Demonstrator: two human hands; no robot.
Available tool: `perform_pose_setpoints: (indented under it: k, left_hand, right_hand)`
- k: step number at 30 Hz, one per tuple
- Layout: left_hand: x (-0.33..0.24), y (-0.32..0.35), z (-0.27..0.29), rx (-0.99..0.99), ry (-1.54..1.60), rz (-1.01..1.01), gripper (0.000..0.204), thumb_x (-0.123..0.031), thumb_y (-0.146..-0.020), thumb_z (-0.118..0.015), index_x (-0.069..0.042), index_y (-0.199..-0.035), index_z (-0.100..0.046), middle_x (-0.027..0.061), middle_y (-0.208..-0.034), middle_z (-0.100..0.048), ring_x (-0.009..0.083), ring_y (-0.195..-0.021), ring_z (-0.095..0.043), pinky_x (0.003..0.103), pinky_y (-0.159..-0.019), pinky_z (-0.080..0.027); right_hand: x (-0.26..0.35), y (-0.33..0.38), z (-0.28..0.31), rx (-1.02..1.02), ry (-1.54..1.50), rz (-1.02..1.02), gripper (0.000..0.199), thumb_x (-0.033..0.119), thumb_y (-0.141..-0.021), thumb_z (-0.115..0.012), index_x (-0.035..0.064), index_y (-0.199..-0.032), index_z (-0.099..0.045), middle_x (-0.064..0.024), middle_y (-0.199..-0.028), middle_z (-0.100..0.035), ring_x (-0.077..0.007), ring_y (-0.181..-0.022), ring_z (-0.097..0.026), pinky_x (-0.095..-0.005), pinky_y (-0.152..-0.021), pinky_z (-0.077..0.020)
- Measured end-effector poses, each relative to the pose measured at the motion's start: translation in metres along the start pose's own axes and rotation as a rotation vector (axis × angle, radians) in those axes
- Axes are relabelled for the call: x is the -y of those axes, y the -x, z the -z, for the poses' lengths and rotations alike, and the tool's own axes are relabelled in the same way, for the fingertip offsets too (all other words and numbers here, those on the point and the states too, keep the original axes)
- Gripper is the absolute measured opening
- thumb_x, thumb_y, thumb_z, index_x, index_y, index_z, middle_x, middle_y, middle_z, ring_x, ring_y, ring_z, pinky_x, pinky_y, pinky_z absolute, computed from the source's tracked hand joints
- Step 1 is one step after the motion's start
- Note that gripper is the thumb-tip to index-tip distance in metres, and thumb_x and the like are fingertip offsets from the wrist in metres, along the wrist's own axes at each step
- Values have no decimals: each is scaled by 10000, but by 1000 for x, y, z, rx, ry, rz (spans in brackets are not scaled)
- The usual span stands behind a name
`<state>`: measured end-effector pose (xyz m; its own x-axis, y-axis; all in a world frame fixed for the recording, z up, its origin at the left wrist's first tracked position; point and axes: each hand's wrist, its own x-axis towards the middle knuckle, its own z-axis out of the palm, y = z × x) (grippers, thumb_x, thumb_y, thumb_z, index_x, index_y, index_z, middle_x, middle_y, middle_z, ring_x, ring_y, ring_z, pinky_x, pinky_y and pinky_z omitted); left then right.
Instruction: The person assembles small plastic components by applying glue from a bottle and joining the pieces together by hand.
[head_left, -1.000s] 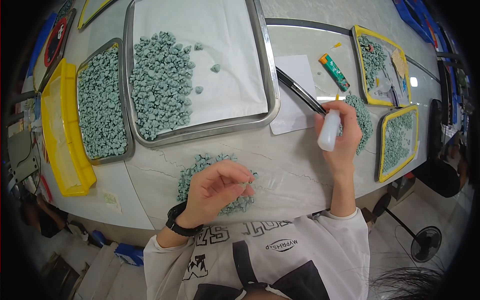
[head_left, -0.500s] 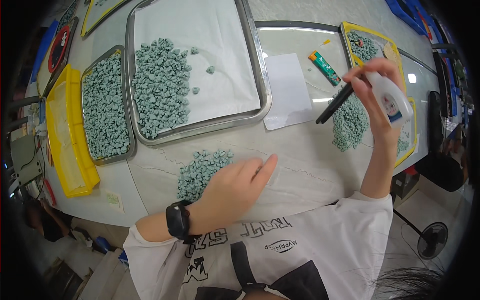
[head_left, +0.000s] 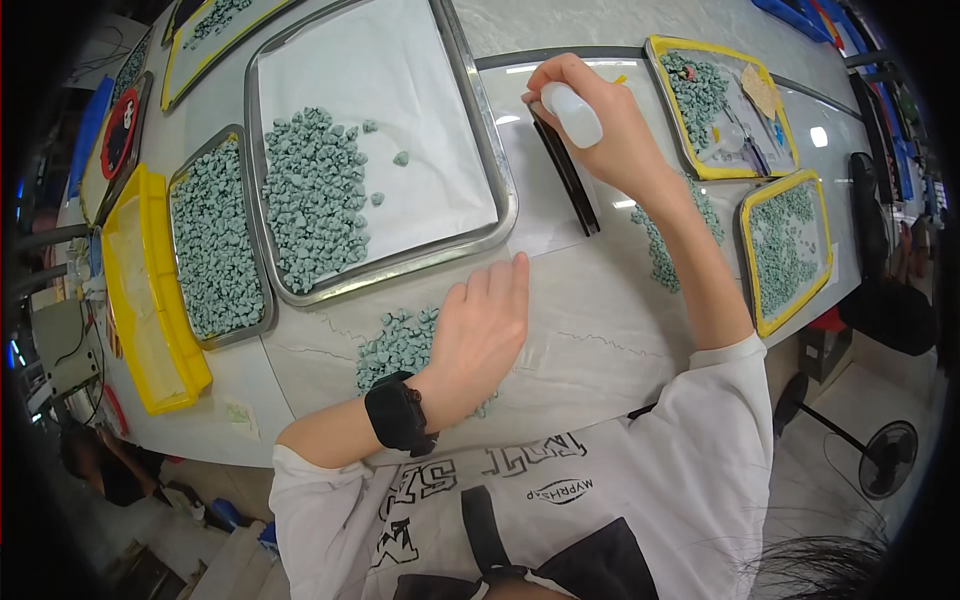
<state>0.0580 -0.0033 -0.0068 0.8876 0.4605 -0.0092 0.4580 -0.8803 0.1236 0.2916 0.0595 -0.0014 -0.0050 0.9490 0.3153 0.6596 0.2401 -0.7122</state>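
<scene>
My right hand (head_left: 610, 130) is reached out across the bench (head_left: 620, 350), fingers wrapped round a small white bottle (head_left: 572, 113) that lies tipped in my grip, its top hidden under my fingertips, so I cannot tell which way the nozzle points. Just beside and under that hand lies a black strip (head_left: 568, 175) on a sheet of white paper (head_left: 545, 215), near the right rim of the large steel tray (head_left: 480, 130). My left hand (head_left: 480, 335) lies flat and open, fingers together, palm down on the bench, holding nothing, its heel over the loose heap of small grey-green pieces (head_left: 400, 345). More of the same pieces fill the small steel tray (head_left: 215, 250) and one side of the large one. To do this well, I judge I should keep the bottle low and steady over the strip, squeeze lightly, and press the left hand down so the covering on the bench does not creep. The risk I see is my right forearm brushing the second heap (head_left: 660, 250) under it
</scene>
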Motion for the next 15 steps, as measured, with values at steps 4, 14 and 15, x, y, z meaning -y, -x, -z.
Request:
perform_pose_setpoints:
  k: [4, 14, 15]
  left_hand:
    - [3, 1, 0, 11, -11, 3, 543, -60, -745, -552, 53, -1276, -522, 71, -853, -468, 196, -769, -511, 283, -624, -420]
    - [5, 0, 3, 42, -12, 1, 556, -71, -749, -551, 41, -1292, -513, 64, -850, -464, 186, -763, -514, 279, -629, -431]
    - [6, -1, 4, 51, -30, 0, 556, -73, -750, -551, 41, -1293, -512, 63, -848, -462, 184, -764, -514, 278, -629, -433]
  right_hand:
    - [8, 19, 10, -71, 107, -88, 238, 75, -839, -692, 49, -1021, -541, -85, -951, -682, -243, -893, -661, -325, -774, -509]
    - [12, 77, -18, -75, 313, -36, 368, -6, -708, -710, 35, -1046, -570, -111, -964, -647, -296, -880, -606, -372, -716, -497]
    - [12, 77, -20, -56, 276, -64, 375, -35, -694, -690, 30, -1044, -573, -111, -964, -648, -293, -881, -606, -370, -717, -497]
